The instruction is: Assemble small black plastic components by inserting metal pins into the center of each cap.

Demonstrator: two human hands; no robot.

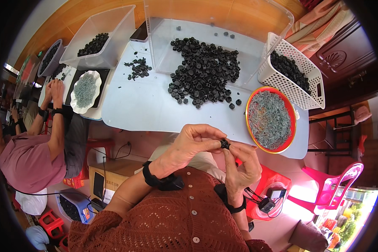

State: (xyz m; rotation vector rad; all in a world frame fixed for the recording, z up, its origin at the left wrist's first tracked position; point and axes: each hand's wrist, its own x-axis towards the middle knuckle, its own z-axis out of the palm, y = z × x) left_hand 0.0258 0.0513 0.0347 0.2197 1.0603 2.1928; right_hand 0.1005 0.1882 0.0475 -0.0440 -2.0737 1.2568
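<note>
Just in front of the table's near edge, my left hand pinches a small black plastic part between thumb and fingers. My right hand grips the same part from the other side, its fingertips meeting the left ones. The fingers cover much of the part, so its exact shape is hard to make out. Beyond my hands, a heap of small black round parts spreads from a clear plastic bin lying on its side onto the table. To the right, a red bowl with a yellow rim holds many thin grey-green pieces.
A white perforated basket of black parts stands at the right. Smaller black bits and a phone lie at the left, near another clear bin. A co-worker sits left beside a white scalloped bowl. Pink chair at right.
</note>
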